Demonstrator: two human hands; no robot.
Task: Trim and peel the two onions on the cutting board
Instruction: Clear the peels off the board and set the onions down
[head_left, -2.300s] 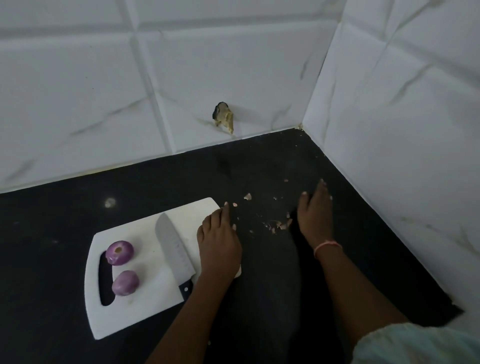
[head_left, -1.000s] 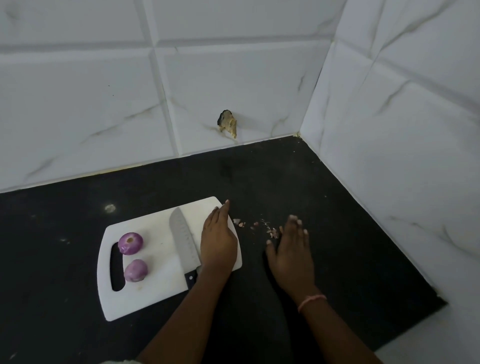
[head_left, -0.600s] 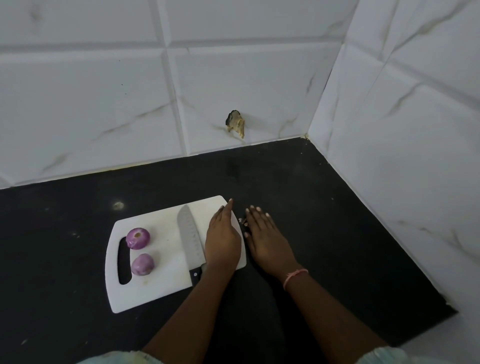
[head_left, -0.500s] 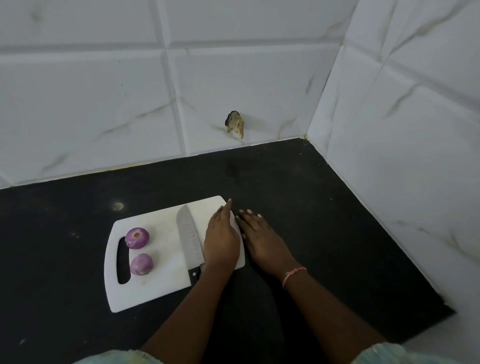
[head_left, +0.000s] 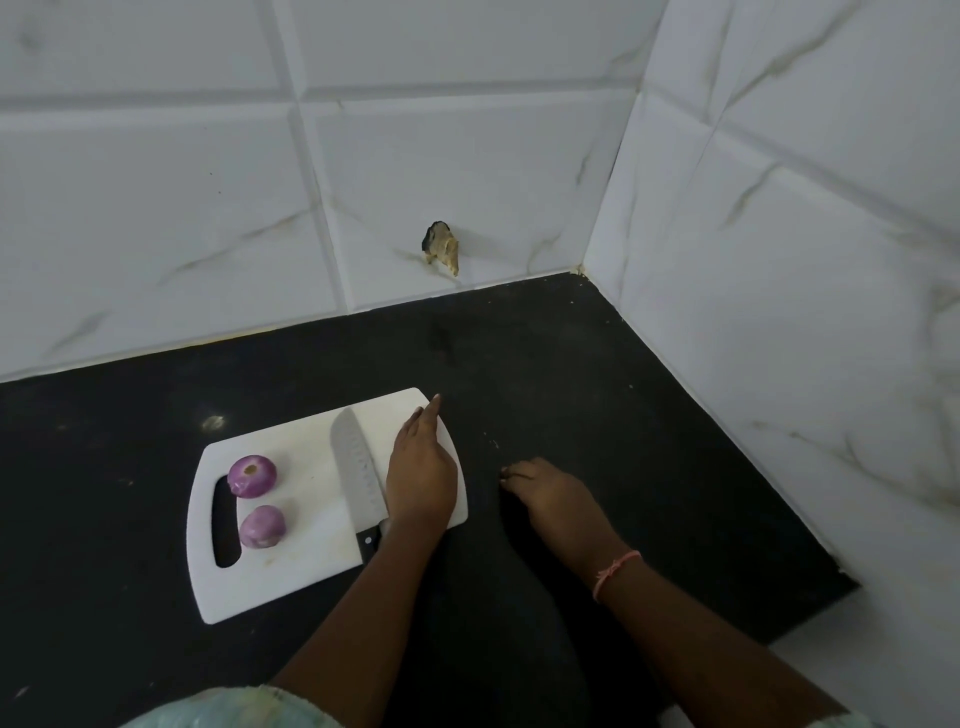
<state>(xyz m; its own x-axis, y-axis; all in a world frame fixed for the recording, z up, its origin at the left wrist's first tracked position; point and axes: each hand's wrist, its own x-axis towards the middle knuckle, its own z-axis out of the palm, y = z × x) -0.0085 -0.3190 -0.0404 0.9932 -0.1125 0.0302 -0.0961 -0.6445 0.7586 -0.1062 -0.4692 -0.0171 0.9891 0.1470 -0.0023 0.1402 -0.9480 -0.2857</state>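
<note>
Two peeled purple onions lie at the left end of the white cutting board (head_left: 311, 566), one farther (head_left: 252, 476) and one nearer (head_left: 262, 526), beside the handle slot. A knife (head_left: 357, 470) lies across the middle of the board, its black handle toward me. My left hand (head_left: 422, 475) rests flat on the board's right end with its fingers straight. On the black counter just right of the board sits my right hand (head_left: 553, 501), its fingers curled under at the tips. The peel scraps seen earlier are out of sight, apparently gathered under those fingers.
The black counter (head_left: 597, 374) meets white tiled walls at the back and on the right, forming a corner. A chipped hole (head_left: 441, 250) marks the back wall. A few tiny peel specks (head_left: 492, 444) lie near the board's right edge. The counter ends at front right.
My right hand swept the loose peel scraps leftward toward the board, lay flat over them, then drew back a little with its fingers curled. The left hand stayed on the board.
</note>
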